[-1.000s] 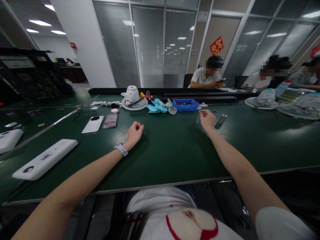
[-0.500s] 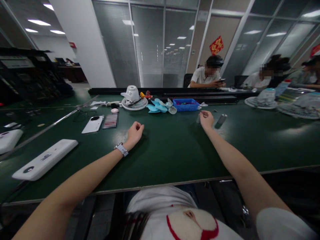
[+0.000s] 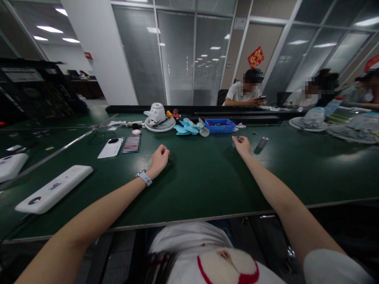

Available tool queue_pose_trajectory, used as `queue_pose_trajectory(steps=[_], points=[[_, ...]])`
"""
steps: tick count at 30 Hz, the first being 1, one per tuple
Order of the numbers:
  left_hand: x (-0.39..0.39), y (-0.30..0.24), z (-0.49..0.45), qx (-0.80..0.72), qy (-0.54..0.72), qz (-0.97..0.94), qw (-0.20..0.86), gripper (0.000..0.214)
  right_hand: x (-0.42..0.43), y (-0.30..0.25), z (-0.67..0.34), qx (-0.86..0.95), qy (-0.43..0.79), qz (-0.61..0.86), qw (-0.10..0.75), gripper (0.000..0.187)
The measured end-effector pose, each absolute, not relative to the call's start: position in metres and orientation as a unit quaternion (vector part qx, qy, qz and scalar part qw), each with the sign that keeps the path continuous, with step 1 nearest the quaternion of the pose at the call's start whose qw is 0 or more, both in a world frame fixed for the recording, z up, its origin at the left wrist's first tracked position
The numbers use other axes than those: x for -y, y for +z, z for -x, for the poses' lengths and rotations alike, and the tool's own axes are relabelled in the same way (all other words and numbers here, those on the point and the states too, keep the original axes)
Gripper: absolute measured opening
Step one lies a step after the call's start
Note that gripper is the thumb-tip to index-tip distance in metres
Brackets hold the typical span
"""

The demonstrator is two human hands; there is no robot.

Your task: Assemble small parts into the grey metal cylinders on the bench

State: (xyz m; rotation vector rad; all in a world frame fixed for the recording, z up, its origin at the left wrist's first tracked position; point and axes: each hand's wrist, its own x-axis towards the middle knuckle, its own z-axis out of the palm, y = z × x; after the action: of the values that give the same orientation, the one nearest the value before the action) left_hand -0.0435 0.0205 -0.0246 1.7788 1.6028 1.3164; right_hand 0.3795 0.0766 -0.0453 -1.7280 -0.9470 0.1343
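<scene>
My left hand (image 3: 158,161) rests over the green table (image 3: 195,181), its fingers curled in and nothing visible in them. A watch (image 3: 144,177) is on that wrist. Farther to the right, my right hand (image 3: 242,146) has its fingertips pinched together. Something small and greyish seems to be between them, but it is too blurred to name. Just right of this hand a short grey cylinder (image 3: 263,142) stands on the table, apart from the fingers. A tiny dark piece (image 3: 254,133) lies behind it.
Along the back are a white fan part (image 3: 156,114), light-blue fan blades (image 3: 187,127) and a blue bin (image 3: 220,126) with small parts. A white phone (image 3: 109,148) and a long white device (image 3: 55,189) lie left. More fan parts (image 3: 310,118) are right; people sit beyond.
My right hand has shifted slightly left and down, with its fingers turned a little. My left hand stays where it was.
</scene>
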Motion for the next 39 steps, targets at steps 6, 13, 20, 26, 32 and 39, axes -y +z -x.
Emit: queue_pose_trajectory(steps=[6,13,20,26,32,39], points=[[-0.022,-0.027,0.044,-0.569,0.476,-0.638,0.206,0.013,-0.073,-0.048,-0.377,0.402,0.021,0.769,0.496,0.051],[-0.022,-0.026,0.043,-0.548,0.477,-0.664,0.18,0.015,-0.066,-0.038,-0.357,0.433,0.022,0.742,0.511,0.045],[0.002,-0.014,0.03,-0.414,0.437,-0.784,0.151,0.034,-0.024,-0.031,-0.239,0.628,0.226,0.516,0.537,0.046],[0.018,-0.012,0.017,-0.353,0.418,-0.824,0.147,0.032,0.021,-0.035,-0.177,0.703,0.349,0.405,0.469,0.045],[0.012,-0.015,0.014,-0.383,0.42,-0.8,0.194,0.027,0.026,-0.035,-0.178,0.717,0.356,0.389,0.455,0.044],[0.009,-0.003,0.011,-0.386,0.439,-0.785,0.207,0.026,0.029,-0.03,-0.176,0.72,0.345,0.396,0.453,0.042]])
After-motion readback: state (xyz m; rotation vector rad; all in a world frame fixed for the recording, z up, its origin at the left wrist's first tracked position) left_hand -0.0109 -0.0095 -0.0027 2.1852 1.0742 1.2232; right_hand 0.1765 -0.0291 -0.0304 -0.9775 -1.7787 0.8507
